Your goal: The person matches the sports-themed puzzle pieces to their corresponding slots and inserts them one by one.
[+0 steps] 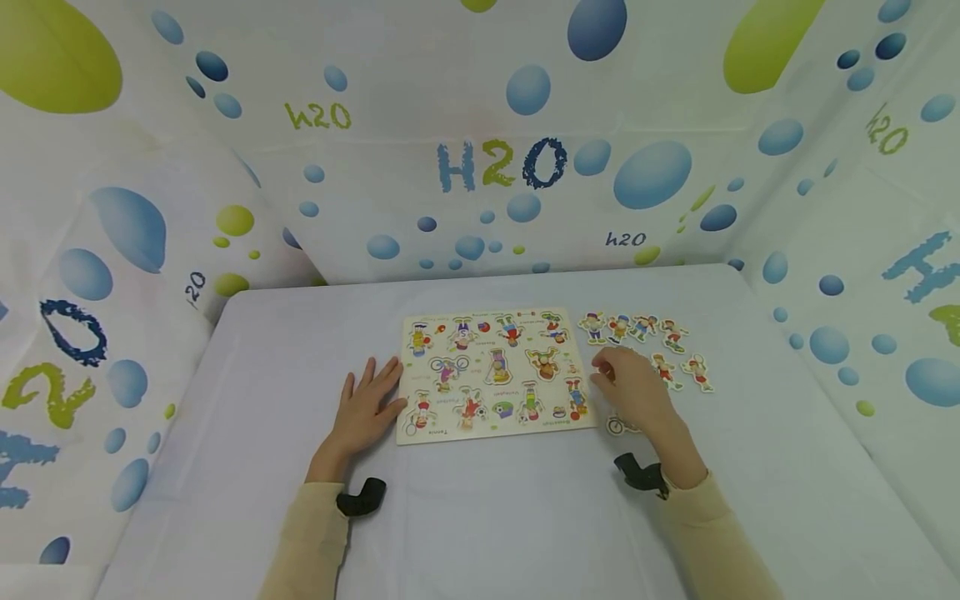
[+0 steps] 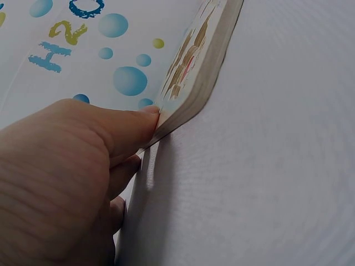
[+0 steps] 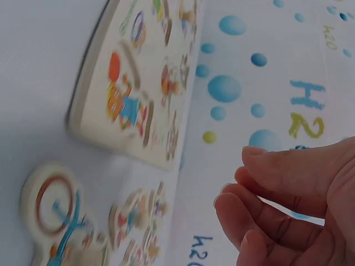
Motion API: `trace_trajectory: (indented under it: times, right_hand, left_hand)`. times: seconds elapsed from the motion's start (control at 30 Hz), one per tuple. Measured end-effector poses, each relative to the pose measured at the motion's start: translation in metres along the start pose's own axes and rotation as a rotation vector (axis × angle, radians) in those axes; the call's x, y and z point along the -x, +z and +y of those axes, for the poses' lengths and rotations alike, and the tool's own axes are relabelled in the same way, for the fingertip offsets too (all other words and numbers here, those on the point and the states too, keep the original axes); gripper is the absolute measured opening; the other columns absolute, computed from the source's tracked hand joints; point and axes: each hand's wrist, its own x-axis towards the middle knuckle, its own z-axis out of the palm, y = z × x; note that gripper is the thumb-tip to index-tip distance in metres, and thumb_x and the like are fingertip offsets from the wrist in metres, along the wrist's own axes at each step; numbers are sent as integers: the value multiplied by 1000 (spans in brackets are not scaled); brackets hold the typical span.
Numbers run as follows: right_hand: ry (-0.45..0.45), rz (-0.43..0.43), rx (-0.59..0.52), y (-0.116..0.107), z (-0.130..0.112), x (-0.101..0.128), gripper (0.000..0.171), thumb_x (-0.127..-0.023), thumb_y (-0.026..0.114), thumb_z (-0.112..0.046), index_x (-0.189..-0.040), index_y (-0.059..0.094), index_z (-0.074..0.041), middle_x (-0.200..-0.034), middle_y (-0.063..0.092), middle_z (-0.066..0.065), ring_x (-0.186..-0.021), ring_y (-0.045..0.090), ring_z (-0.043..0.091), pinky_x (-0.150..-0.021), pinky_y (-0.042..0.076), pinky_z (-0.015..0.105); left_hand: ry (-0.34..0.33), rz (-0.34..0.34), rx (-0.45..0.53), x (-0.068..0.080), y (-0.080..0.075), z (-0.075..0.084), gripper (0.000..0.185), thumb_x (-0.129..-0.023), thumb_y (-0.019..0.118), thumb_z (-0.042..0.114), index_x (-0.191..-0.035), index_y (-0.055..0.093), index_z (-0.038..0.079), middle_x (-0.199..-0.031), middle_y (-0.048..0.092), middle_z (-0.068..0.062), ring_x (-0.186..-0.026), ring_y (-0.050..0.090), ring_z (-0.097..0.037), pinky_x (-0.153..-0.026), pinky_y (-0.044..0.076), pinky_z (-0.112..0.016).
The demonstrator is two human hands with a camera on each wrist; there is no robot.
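A wooden puzzle board (image 1: 486, 427) with printed sports figures lies flat on the table. My left hand (image 1: 367, 410) rests at its left edge with fingers spread and straight. In the left wrist view the thumb (image 2: 133, 130) touches the board's edge near a corner. Past the board's right edge hovers my right hand (image 1: 630, 385), fingers loosely bent, with nothing visible between thumb and fingertips in the right wrist view. Partly under this hand in the head view is a bicycle-shaped piece (image 1: 616, 426), whose wheel (image 3: 54, 202) shows plainly in the right wrist view.
Several loose figure pieces lie right of the board, among them a piece (image 1: 592, 327) at the back and one (image 1: 698, 372) at the far right. White cloth covers the table (image 1: 495, 517). A patterned curtain (image 1: 420, 100) hangs behind and at both sides.
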Motion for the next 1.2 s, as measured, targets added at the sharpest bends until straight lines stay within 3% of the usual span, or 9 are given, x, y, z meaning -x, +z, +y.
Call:
trace_trajectory:
  times: [0.4,0.73,1.2]
  right_hand:
    - [-35,-58,-1,-7,30,19,15,-88,69,-6,-102,69,0,-87,66,9,-77,58,19,-65,49,32]
    - [-47,-119,0,-4,47,29,13,-85,71,-4,-98,71,0,-84,67,5,-77,60,17,-67,50,32]
    - [-74,-125,-27,3,55,36,9,-83,71,1,-90,71,-6,-82,65,1,-75,57,13,-66,48,30]
  left_hand:
    - [3,4,3,1,-2,2,63,-96,58,25,-150,35,3,-159,30,-14,-150,9,-43,-119,-6,-61]
    - [6,2,4,0,-2,1,63,-96,59,24,-150,35,3,-159,30,-14,-150,9,-44,-118,-5,-62]
    - [7,0,15,0,-1,0,63,-96,59,26,-150,36,4,-159,31,-13,-150,9,-42,-119,-6,-61]
